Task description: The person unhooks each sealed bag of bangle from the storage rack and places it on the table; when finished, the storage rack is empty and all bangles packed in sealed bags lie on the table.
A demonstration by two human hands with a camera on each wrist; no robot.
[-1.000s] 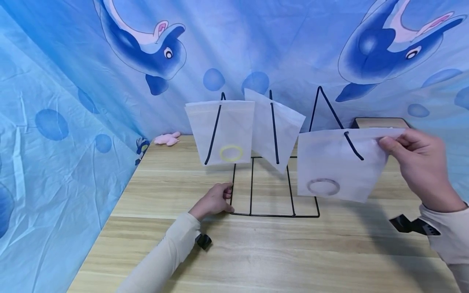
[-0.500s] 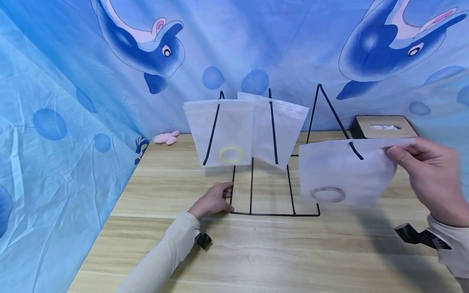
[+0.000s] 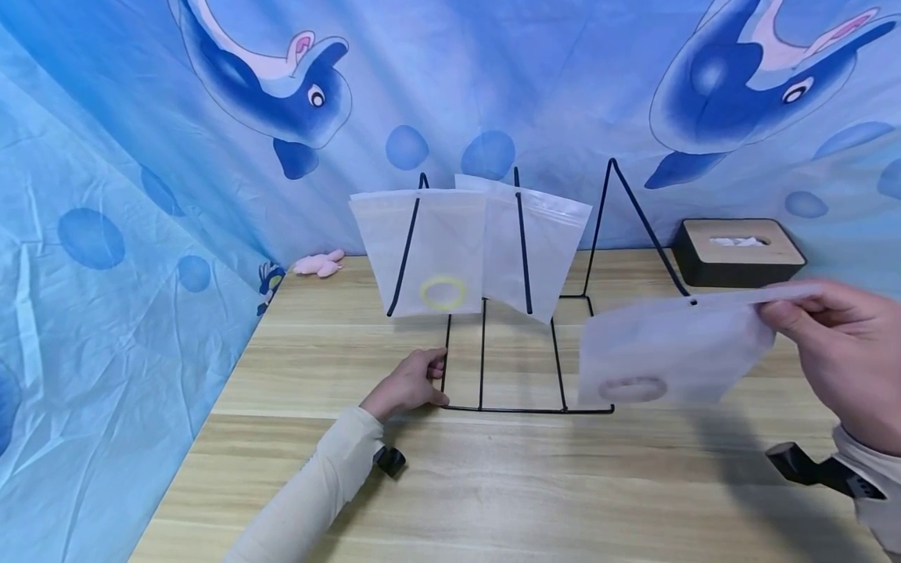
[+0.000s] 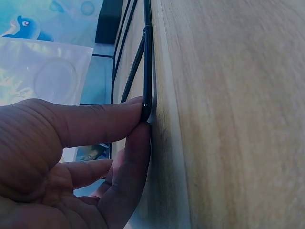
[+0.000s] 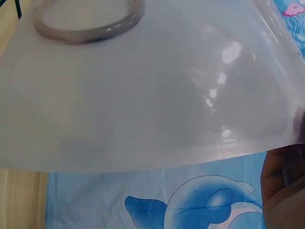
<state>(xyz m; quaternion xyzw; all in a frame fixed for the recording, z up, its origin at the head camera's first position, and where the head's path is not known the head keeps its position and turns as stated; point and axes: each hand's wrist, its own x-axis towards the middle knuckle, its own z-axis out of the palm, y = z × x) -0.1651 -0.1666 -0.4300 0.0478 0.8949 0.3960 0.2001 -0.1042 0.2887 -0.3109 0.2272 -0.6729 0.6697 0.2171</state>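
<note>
A black wire display rack (image 3: 524, 410) with slanted prongs stands on the wooden table. My left hand (image 3: 408, 383) pinches the front left corner of its base between thumb and fingers. In the right hand (image 3: 845, 336), thumb and fingers pinch the upper right corner of a frosted plastic bag (image 3: 676, 344) with a greyish-brown ring-shaped bangle (image 5: 90, 33) inside. The punched hole of that bag is at the tip of the right prong. On the left prong hangs a frosted bag (image 3: 429, 234) with a yellow ring (image 3: 443, 292). Another frosted bag (image 3: 552, 242) hangs on the middle prong, partly hidden.
A tissue box (image 3: 739, 250) with a wooden top sits at the back right. Near the back left edge lies a small pink plush toy (image 3: 319, 263). Blue dolphin-print cloth (image 3: 436, 78) hangs behind and to the left of the table.
My right hand has moved down and to the right, sliding the bag along the right prong to its tip. The middle bag has turned to face forward more. The left hand stays put.
</note>
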